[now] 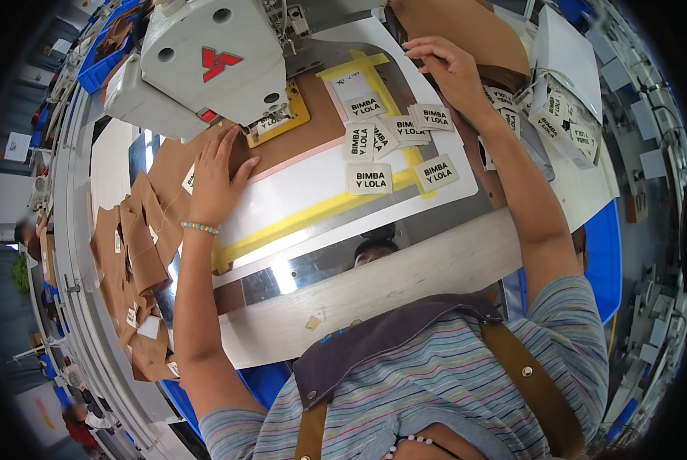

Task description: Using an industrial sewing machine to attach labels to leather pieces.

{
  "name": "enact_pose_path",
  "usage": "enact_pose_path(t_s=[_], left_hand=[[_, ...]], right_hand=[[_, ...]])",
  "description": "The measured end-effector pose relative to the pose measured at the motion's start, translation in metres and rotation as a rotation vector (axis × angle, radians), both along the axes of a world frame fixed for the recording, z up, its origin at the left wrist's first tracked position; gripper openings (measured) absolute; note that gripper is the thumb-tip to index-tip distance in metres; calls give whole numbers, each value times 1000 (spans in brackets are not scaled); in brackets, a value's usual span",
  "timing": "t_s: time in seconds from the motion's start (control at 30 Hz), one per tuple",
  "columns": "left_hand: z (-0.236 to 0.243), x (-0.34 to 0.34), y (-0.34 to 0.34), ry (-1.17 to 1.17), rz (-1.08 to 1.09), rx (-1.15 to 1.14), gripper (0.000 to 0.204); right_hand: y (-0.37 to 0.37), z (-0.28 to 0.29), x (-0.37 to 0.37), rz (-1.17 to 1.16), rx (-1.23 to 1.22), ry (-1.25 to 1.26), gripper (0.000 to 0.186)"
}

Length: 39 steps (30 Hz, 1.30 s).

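Note:
My left hand (pixel 219 180) rests palm down, fingers stretched, on a brown fabric piece (pixel 313 96) spread beneath the sewing machine head (pixel 197 65). A yellow clamp frame (pixel 301 107) surrounds a printed label (pixel 270 123) on that fabric, just beyond my left fingertips. My right hand (pixel 452 73) is raised at the upper right with loosely bent fingers apart; I see nothing in it. Below it, several cream labels with dark print (pixel 370 179) lie scattered and overlapping on a white sheet (pixel 282 195) edged with yellow tape (pixel 297 218).
Brown pieces with labels (pixel 140 261) are heaped at the left. A white box of labels (pixel 566 115) stands beside my right forearm, near brown material (pixel 466 31). A pale board (pixel 359 284) runs along the near edge. Blue bins (pixel 604 261) flank the worktable.

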<state>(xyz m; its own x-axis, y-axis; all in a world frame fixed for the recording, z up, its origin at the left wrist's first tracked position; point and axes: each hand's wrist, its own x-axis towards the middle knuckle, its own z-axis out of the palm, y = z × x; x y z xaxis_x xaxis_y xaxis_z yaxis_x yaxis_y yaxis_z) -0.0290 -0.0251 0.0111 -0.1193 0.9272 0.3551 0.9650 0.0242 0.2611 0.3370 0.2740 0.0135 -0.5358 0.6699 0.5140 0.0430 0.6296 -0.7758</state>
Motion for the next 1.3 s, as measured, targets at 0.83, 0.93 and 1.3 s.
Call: enact_pose_path(t_s=[0.83, 0.93, 1.3], left_hand=[[0, 36, 14, 71, -235, 138, 18], [-1, 45, 24, 216, -264, 280, 7], [-7, 21, -52, 131, -116, -20, 16]], right_hand=[[-140, 37, -58, 299, 829, -571, 22], [-138, 18, -71, 229, 947, -550, 14], [-153, 26, -63, 357, 846, -425, 8]])
